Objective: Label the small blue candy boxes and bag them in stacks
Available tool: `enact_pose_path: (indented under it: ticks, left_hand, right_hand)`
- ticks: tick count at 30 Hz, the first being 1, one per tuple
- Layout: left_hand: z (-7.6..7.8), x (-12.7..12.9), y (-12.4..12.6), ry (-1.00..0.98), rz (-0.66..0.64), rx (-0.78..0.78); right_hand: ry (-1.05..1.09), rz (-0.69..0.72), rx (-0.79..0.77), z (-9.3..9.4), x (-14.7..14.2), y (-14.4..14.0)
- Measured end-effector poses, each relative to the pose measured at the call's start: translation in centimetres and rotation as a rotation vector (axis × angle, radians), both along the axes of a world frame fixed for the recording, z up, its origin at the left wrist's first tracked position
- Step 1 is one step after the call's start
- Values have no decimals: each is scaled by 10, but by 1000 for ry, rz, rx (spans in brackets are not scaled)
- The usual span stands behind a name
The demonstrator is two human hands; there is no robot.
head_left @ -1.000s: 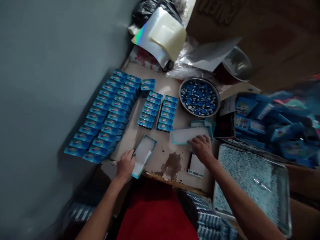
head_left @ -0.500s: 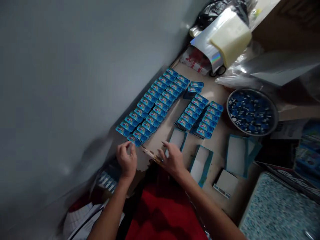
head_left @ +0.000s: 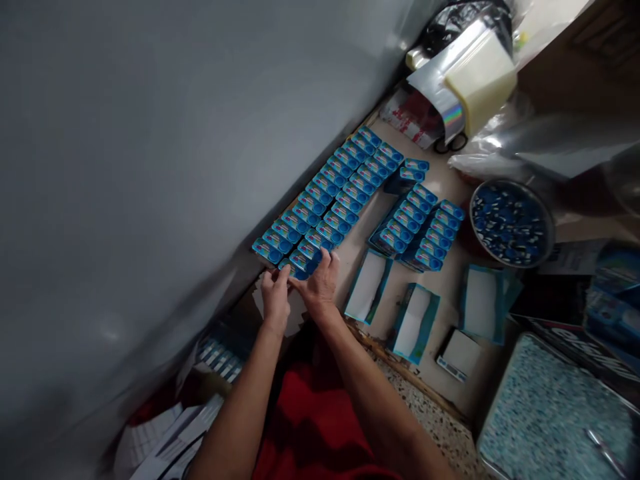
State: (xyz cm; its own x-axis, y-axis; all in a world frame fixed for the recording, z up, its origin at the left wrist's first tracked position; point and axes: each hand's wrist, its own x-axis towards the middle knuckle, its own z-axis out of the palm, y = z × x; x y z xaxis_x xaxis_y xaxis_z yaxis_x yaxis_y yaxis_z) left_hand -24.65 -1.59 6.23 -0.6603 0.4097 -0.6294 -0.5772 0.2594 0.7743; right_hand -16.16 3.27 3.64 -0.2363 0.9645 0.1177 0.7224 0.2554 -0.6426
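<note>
Two long rows of small blue printed packs stand side by side along the wall. At the near end of the right-hand row, my left hand has its thumb and fingers closed on the left side of the end blue pack. My right hand grips the same end from the right, thumb across the front and fingers over the near packs. The fingers hide part of these packs. Shorter blocks of blue packs stand to the right.
Shallow blue-edged open boxes lie near the table edge beside a small digital scale. A metal bowl holds blue pieces. At right is a tray of blue-white granules. Scissors and plastic bags lie at the back.
Both hands have moved forward to the near end of the row and come together. My right hand has gone from apart in the air to gripping the packs. The view has shifted slightly.
</note>
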Motion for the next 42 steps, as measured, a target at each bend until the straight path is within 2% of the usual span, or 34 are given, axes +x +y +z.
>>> enact_pose_path:
  ticks: [5, 10, 13, 15, 17, 18, 20, 22, 25, 28, 31, 34, 36, 38, 39, 40, 42]
  left_hand:
    - [-1, -22, -4, -48, -140, 30]
    - [-4, -39, -2, -117, -209, 11]
    - [-6, -45, -7, -121, -258, 50]
    - [-13, -47, -16, -122, -287, 122]
    - [-26, -44, -32, -190, -266, 172]
    - [-34, -39, -42, -238, -220, 146]
    - [-49, -25, -63, -300, -113, 8]
    - [-56, -7, -80, -287, -60, -123]
    - [-48, 11, -84, -130, -38, -70]
    - [-28, 9, -60, 86, -47, 53]
    - [-16, -6, -33, 102, -144, 58]
    - [-18, -15, -25, 14, -126, 59]
    - [-24, -12, -32, -57, -30, 81]
    - [-30, 3, -46, -75, 34, 38]
    - [-33, 14, -52, -16, -13, -5]
    - [-35, 28, -56, 84, -116, -47]
    - [-39, 59, -55, 301, -393, -87]
  right_hand:
    - [-102, 44, 19, -2, -6, -4]
    - [-177, 69, -10, 15, -10, 1]
    - [-246, 78, -57, 23, -19, -1]
    - [-264, 52, -55, 21, -25, -5]
    - [-265, 20, -42, 15, -28, -9]
    - [-260, 13, -38, 12, -27, -11]
    - [-245, 24, -35, 7, -24, -13]
    - [-222, 51, -27, 4, -17, -14]
    - [-181, 93, -11, 4, -5, -12]
    - [-152, 133, -13, 5, 2, -9]
    - [-156, 158, -11, 7, 0, -7]
    - [-175, 193, -12, 9, -2, -3]
    - [-177, 227, -22, 14, 5, 0]
    - [-143, 265, -5, 26, 25, 0]
    - [-110, 283, 15, 35, 40, -1]
    - [-70, 293, 39, 44, 57, -3]
    - [7, 284, 74, 62, 96, -6]
